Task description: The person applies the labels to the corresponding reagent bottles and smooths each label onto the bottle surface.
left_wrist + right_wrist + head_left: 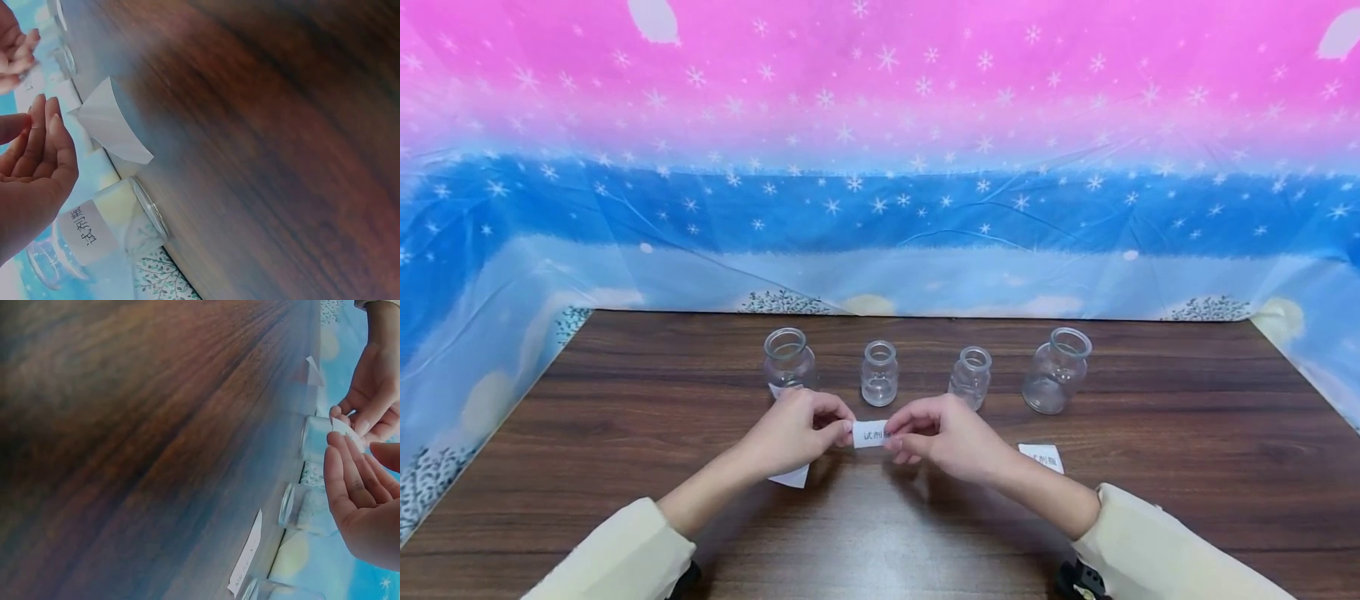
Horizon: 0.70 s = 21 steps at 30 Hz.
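A small white label (868,434) printed with dark characters is stretched between the two hands above the table. My left hand (782,437) pinches its left edge between thumb and fingers. At the right edge, my right hand (953,437) pinches it too, covering part of the print. Behind the hands stand two small glass jars, one (879,379) in the middle and another (973,377) partly behind the right hand. A larger glass jar (788,360) stands beyond the left hand; its stuck-on label (87,232) shows in the left wrist view.
Another large glass jar (1054,377) stands at the right. A second printed label (1042,456) lies near the right forearm. Under the left hand is a bent white paper piece (793,477). A snowflake-patterned cloth (880,208) hangs behind the wooden table (1180,400).
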{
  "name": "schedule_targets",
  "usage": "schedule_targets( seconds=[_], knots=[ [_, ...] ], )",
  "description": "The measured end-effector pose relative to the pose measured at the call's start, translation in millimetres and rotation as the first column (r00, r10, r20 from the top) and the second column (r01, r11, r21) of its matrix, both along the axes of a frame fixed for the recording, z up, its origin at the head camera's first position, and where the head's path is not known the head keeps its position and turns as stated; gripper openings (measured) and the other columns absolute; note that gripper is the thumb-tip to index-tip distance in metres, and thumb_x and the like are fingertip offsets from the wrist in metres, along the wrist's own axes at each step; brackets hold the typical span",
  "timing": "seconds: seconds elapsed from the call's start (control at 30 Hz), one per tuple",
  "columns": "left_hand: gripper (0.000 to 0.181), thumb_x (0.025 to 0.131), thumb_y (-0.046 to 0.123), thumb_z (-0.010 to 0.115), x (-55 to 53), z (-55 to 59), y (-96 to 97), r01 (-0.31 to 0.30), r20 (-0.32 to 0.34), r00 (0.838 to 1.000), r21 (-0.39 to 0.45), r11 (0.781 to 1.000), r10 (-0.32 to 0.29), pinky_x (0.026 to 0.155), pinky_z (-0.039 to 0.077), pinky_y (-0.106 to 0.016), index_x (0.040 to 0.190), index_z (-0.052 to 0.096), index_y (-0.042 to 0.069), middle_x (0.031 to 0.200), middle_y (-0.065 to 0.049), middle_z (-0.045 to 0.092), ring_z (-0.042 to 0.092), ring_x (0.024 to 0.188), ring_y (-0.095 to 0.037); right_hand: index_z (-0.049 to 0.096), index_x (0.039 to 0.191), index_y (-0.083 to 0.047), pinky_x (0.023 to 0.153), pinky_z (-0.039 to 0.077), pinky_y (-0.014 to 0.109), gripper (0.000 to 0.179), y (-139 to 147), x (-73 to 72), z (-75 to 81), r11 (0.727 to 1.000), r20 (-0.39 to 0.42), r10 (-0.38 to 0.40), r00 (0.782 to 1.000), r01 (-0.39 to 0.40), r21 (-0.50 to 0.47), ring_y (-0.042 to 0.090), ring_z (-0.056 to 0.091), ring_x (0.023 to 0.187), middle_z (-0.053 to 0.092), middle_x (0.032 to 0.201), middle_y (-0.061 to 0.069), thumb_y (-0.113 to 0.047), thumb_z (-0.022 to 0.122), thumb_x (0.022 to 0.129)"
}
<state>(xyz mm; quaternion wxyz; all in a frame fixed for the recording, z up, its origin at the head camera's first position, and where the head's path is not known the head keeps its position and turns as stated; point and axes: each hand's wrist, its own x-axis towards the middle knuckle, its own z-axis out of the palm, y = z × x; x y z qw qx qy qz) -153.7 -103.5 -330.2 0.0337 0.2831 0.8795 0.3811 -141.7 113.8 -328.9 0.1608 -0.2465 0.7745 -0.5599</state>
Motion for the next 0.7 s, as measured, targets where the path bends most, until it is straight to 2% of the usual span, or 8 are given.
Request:
schedule_targets(
  seconds=[0.17,0.53,0.7],
  knots=[
    [0.011,0.082,0.001,0.06,3.7,2.8,5.2,0.022,0.015,1.0,0.024,0.999,-0.023,0.053,0.039,-0.021,0.076,0.067,0.008,0.067,0.006,0.062,0.047,0.057,-0.003,0.063,0.095,0.009,0.065,0.052,0.035,0.013,-2,-0.5,-2.5,1.0,-0.002,-0.001,1.0,0.001,0.0,0.031,0.065,0.071,0.066,0.084,0.021,0.004,0.06,0.083],
    [0.011,0.079,0.001,0.062,8.3,7.2,17.3,0.05,-0.061,0.997,0.04,0.998,-0.047,0.056,0.042,-0.02,0.074,0.068,0.009,0.066,0.003,0.064,0.049,0.058,0.0,0.066,0.092,0.005,0.066,0.052,0.032,0.011,-4,-1.2,-6.6,1.0,-0.058,-0.001,0.998,0.003,0.025,0.03,0.064,0.073,0.068,0.084,0.015,-0.001,0.061,0.084],
    [0.011,0.079,0.0,0.061,9.3,6.5,20.9,0.06,-0.049,0.997,0.051,0.997,-0.058,0.057,0.044,-0.02,0.075,0.068,0.008,0.067,0.005,0.063,0.051,0.059,0.0,0.066,0.093,0.006,0.066,0.052,0.034,0.014,-3,-1.5,-5.9,1.0,-0.041,0.003,0.999,-0.002,0.021,0.029,0.065,0.072,0.068,0.083,0.015,-0.004,0.062,0.084]
  ],
)
